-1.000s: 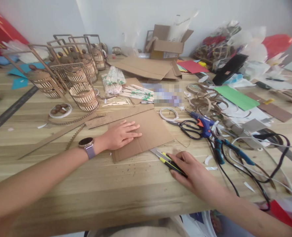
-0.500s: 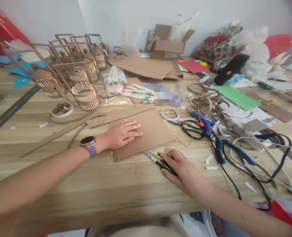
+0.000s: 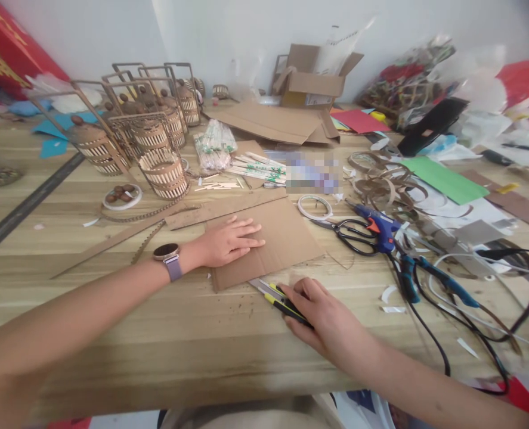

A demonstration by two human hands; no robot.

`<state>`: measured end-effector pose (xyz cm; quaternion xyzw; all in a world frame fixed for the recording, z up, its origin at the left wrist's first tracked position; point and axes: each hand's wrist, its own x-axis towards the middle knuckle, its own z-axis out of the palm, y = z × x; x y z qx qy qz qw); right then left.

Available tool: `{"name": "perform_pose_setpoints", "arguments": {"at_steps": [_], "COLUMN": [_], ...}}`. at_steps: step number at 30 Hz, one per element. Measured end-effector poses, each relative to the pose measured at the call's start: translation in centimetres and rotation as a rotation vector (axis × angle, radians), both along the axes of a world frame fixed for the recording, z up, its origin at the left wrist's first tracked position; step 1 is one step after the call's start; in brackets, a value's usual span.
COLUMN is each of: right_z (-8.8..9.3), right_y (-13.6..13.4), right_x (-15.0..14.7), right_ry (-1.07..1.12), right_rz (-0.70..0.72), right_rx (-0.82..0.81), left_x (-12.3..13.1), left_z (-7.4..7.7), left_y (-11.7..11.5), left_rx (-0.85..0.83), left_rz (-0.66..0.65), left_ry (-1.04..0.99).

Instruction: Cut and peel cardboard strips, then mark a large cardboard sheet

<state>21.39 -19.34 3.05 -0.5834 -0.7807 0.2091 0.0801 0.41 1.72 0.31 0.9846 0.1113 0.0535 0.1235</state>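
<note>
My left hand (image 3: 228, 241) lies flat with fingers stretched out on a brown cardboard sheet (image 3: 282, 238) on the wooden table (image 3: 179, 333). A watch sits on that wrist. My right hand (image 3: 322, 319) is closed round a yellow and black utility knife (image 3: 275, 296), its blade lying along the sheet's near edge. A long cardboard strip (image 3: 226, 208) lies just beyond the sheet.
Black scissors (image 3: 349, 233), a blue glue gun (image 3: 378, 221) and tangled black cables (image 3: 465, 304) lie to the right. A tape ring (image 3: 314, 206) is behind the sheet. Small cardboard lantern baskets (image 3: 157, 161) stand at back left. An open carton (image 3: 311, 80) stands by the wall.
My right hand has slid the knife leftward along the near edge of the cardboard. My left hand stays flat on the sheet.
</note>
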Motion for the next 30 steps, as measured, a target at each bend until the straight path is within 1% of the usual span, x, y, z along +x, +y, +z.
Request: {"name": "perform_pose_setpoints", "arguments": {"at_steps": [8,15,20,24,30], "right_z": [0.3,0.6,1.3,1.5,1.5], "right_y": [0.8,1.2,2.1,2.6,2.2], "right_x": [-1.3,-1.9,-1.6,-1.5,-2.2], "right_ry": [-0.021,-0.025,0.007,0.021,-0.018], "right_rz": [0.037,0.054,0.106,0.13,0.117], "right_rx": [-0.034,-0.071,-0.093,-0.083,-0.108], "left_x": [0.1,0.2,0.2,0.1,0.1], "left_z": [0.0,0.2,0.1,-0.1,-0.1], "left_y": [-0.1,-0.2,-0.2,0.0,0.1], "left_rx": [-0.01,-0.004,-0.001,-0.004,-0.019], "left_rz": [0.006,0.013,0.008,0.002,-0.002], "left_ry": [0.007,0.029,0.038,0.016,0.022]}}
